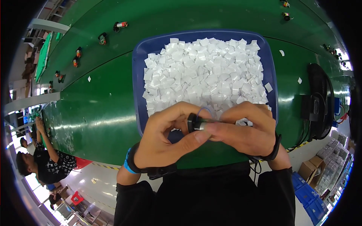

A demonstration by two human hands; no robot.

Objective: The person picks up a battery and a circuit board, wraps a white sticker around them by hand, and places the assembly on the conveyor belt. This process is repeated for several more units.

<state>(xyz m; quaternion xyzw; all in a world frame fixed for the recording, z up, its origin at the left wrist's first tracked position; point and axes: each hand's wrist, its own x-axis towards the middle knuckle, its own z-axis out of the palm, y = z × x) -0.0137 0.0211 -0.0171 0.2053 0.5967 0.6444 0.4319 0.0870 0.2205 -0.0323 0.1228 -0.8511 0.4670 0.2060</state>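
Both my hands meet over the near edge of a blue tray (137, 75) heaped with several small white square pieces (205, 71). My left hand (166, 139) and my right hand (245, 130) together pinch a small cylindrical motor (198, 123) with a black end and a metal body. A thin blue wire loops up from it. My fingers hide most of the motor. Each wrist wears a dark band, and the left one also has a blue strap.
The tray sits on a green conveyor belt (98, 109). Several small motors (120, 25) lie spaced along the belt's far lane. A few white squares lie loose on the belt. A black fan (320, 101) stands at the right. Another person (49, 158) works at the left.
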